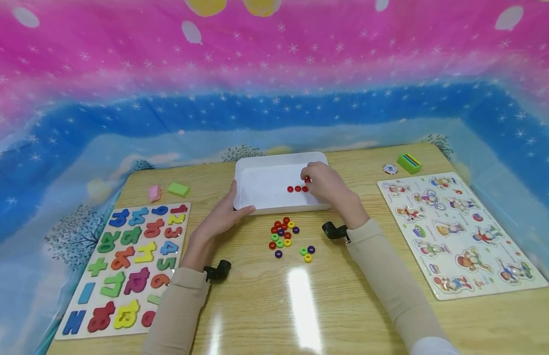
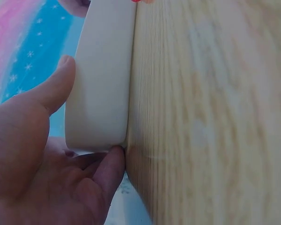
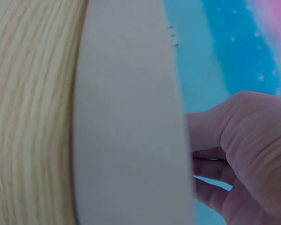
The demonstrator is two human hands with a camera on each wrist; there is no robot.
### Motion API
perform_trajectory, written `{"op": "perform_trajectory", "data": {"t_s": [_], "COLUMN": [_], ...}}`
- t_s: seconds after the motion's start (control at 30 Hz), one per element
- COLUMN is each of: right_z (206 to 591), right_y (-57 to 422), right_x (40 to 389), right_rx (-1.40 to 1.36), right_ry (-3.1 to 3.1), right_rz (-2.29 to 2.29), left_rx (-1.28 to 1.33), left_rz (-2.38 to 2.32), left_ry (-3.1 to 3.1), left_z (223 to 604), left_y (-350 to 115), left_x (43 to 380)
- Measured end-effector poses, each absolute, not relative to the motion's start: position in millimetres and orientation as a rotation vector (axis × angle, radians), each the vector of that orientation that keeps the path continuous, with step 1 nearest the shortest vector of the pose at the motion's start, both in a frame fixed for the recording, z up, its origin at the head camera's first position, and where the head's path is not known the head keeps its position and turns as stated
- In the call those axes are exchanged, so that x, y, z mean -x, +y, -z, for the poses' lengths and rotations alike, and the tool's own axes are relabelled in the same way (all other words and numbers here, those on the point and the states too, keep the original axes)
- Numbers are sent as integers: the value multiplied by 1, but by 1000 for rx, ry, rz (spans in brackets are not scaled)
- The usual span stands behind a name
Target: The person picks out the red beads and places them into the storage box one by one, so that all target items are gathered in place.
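Note:
A shallow white tray (image 1: 267,195) lies on the table, with three red ring beads (image 1: 298,189) in a row on its floor. My left hand (image 1: 219,214) holds the tray's near left corner, thumb over the front rim and fingers along the left side. In the left wrist view, the left fingertips (image 2: 113,161) sit low at the tray's end wall, close to the tabletop. Over the right part of the tray, my right hand (image 1: 325,181) pinches another red bead (image 1: 307,179). The tray's wall hides the right fingertips in the right wrist view.
Loose red, yellow, green and purple beads (image 1: 287,235) lie before the tray. A number puzzle board (image 1: 93,268) is at left, with a green block (image 1: 179,189) and pink piece (image 1: 154,193) behind it. Right are a picture puzzle board (image 1: 427,227), poker chip (image 1: 390,169) and green box (image 1: 409,163).

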State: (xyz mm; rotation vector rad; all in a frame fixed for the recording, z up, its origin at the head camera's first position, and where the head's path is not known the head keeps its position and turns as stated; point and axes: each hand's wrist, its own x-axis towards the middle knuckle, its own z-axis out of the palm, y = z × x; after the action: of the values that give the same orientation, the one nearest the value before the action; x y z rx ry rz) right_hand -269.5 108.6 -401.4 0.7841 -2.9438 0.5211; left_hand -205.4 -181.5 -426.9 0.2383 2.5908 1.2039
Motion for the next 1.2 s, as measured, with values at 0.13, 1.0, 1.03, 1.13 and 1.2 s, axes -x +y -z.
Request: {"op": "perform_trajectory", "data": {"t_s": [0.13, 1.0, 1.03, 1.13, 1.2], "right_z": [407, 388, 387, 388, 389], "right_y": [111, 114, 112, 108, 104], "right_x": [275, 222, 217, 206, 200], "right_rx": [-703, -1036, -1065, -1134, -1178], "right_ry": [-3009, -2902, -2888, -2852, -2832], "right_rz": [-490, -343, -343, -356, -386], "left_rx": [-229, -220, -221, -224, -223], "left_rz": [-1213, -1198, -1200, -1207, -1214], "left_ry": [2583, 2595, 2594, 2591, 2589], "left_z": [427, 428, 428, 427, 427], "left_y": [-181, -181, -181, -181, -181], "left_x": [206, 207, 207, 207, 206]}}
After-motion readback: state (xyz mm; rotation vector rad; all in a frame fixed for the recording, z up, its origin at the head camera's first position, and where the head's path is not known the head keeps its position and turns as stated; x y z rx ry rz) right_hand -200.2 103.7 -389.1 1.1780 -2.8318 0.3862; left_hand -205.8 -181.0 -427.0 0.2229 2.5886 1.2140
